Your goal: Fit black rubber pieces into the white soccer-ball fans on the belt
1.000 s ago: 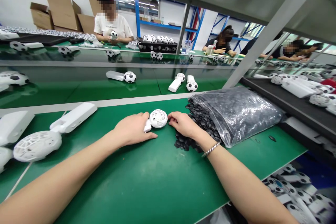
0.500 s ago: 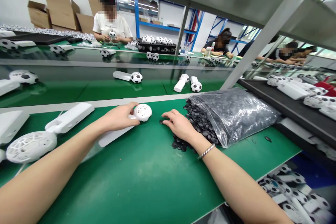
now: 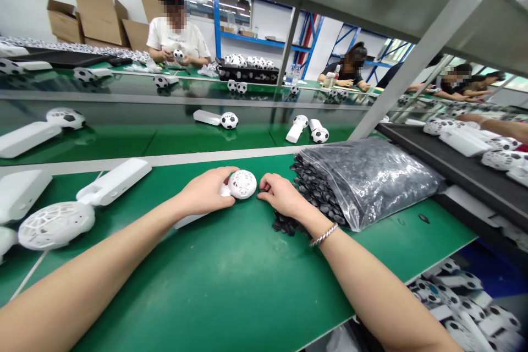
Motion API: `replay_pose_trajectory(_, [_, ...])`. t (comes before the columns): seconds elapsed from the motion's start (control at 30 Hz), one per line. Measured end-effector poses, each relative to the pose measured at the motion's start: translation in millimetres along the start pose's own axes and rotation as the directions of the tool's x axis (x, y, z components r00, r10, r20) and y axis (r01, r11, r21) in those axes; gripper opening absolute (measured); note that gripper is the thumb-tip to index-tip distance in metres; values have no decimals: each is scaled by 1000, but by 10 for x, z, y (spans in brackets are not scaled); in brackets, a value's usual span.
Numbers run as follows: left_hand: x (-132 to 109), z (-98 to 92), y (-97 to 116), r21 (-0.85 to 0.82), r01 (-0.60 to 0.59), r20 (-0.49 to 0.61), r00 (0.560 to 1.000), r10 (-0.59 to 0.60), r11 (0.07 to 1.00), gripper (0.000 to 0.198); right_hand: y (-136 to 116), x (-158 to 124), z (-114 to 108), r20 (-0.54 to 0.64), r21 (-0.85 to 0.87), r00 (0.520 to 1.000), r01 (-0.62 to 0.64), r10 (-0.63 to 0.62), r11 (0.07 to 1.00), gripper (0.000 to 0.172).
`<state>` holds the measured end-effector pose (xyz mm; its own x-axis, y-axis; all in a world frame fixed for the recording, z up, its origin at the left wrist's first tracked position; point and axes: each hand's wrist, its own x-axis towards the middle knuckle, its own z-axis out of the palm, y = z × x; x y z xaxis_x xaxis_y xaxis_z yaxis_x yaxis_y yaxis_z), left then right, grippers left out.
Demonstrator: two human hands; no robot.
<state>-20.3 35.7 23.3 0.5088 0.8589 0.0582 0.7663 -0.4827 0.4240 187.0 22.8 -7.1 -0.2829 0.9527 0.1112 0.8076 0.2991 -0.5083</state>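
Note:
My left hand is closed round the neck of a white handheld fan with a round slotted head. The fan's handle slants down to the left, partly hidden under my hand. Just right of the head, my right hand pinches a small black piece, mostly covered by the fingertips. Behind that hand, a pile of flat black pieces spills from a clear plastic bag. More white fans lie on the green table at the left.
Beyond the pale table edge, a shiny green conveyor carries fans with football-patterned heads. A slanted metal post rises behind the bag. At the right is a black tray of fans, with another person's arm over it. Co-workers sit across the line.
My left hand has moved right with the fan, bringing its head close to my right fingertips. The fans on the conveyor have shifted right. Someone's arm has appeared over the right tray.

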Motion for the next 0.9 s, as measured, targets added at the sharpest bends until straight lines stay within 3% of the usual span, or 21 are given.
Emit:
replay_pose_trajectory(0.17, [-29, 3, 26, 40, -25, 5, 1000, 25, 999, 60, 70, -49, -116, -45, 91, 998, 38, -33, 995, 5])
replay_pose_trajectory(0.3, [-41, 24, 42, 58, -49, 15, 999, 49, 997, 60, -3, -103, -214, -168, 197, 973, 192, -160, 961, 5])
replay_pose_trajectory(0.43, [-51, 41, 45, 67, -46, 11, 999, 46, 997, 60, -122, -156, -239, -207, 284, 952, 277, -224, 918, 7])
replay_pose_trajectory(0.63, [-62, 51, 57, 83, -30, 6, 1000, 29, 996, 58, -206, -211, -172, -207, 118, 887, 442, -414, 889, 22])
replay_pose_trajectory(0.73, [-61, 60, 76, 55, -18, 27, 1000, 17, 998, 67, -261, -223, -119, -191, 50, 845, 516, -499, 855, 18])
replay_pose_trajectory(0.9, [-47, 86, 124, 48, -22, -7, 1000, 22, 999, 72, -319, -214, -45, -182, 21, 871, 467, -456, 884, 6])
